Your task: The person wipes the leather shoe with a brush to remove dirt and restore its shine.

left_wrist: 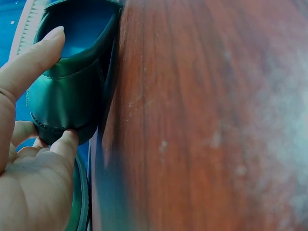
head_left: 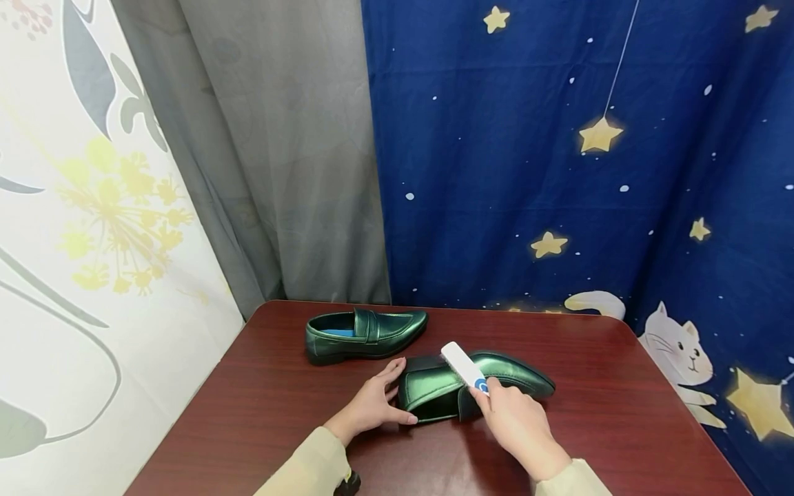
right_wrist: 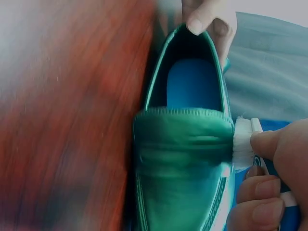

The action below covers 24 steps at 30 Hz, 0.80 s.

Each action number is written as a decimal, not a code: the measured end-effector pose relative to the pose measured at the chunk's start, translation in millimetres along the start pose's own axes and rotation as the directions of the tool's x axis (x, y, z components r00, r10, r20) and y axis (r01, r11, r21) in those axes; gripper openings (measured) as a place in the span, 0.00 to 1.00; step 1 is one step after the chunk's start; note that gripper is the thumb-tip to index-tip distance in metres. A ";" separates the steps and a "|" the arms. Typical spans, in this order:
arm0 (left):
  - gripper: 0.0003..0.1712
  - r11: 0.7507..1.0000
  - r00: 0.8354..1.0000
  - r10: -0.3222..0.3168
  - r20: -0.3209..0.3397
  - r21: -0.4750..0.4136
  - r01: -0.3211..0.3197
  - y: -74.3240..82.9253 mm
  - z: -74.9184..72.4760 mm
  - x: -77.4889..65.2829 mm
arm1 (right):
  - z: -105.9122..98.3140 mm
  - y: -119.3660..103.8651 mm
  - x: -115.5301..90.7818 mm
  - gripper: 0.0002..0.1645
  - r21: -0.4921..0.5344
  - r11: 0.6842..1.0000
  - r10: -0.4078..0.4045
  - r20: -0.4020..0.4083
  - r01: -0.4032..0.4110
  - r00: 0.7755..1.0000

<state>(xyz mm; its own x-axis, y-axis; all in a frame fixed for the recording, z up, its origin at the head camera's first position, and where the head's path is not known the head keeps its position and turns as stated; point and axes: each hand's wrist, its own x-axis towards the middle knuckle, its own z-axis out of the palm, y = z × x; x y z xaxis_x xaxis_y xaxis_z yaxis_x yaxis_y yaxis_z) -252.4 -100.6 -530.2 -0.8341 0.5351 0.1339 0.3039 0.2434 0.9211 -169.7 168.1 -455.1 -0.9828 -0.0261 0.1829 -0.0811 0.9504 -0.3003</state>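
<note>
A shiny dark green loafer [head_left: 517, 370] lies tilted on the table, its opening turned toward me and its toe to the right. My left hand [head_left: 372, 405] grips it at the heel, the thumb hooked over the rim and the fingers around the back, as the left wrist view shows on the heel [left_wrist: 67, 96]. In my right hand [head_left: 520, 426] is a white-backed brush [head_left: 460, 363], pinched by its handle. Its white bristles [right_wrist: 242, 144] meet the side of the loafer beside the strap in the right wrist view. A blue insole [right_wrist: 192, 85] shows inside.
The matching green loafer [head_left: 397, 332] stands upright behind, near the far edge of the reddish-brown table [head_left: 248, 406]. Beyond the table hang a grey curtain [head_left: 298, 172] and a blue star-patterned curtain [head_left: 484, 172]. A small black object [head_left: 349, 484] sits by the left sleeve.
</note>
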 end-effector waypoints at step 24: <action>0.62 1.000 1.000 0.001 0.010 -0.018 0.000 0.2 -0.9 0.7 | -16.4 54.2 -12.1 0.34 0.003 0.989 0.147 0.074 -0.148 0.986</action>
<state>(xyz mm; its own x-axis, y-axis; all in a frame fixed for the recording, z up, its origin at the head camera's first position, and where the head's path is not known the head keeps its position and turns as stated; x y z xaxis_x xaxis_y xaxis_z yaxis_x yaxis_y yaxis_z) -253.4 -100.9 -529.5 -0.8295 0.5430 0.1309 0.2960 0.2286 0.9274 -159.4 225.0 -458.3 -0.9936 0.0914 0.0670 0.0647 0.9428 -0.3270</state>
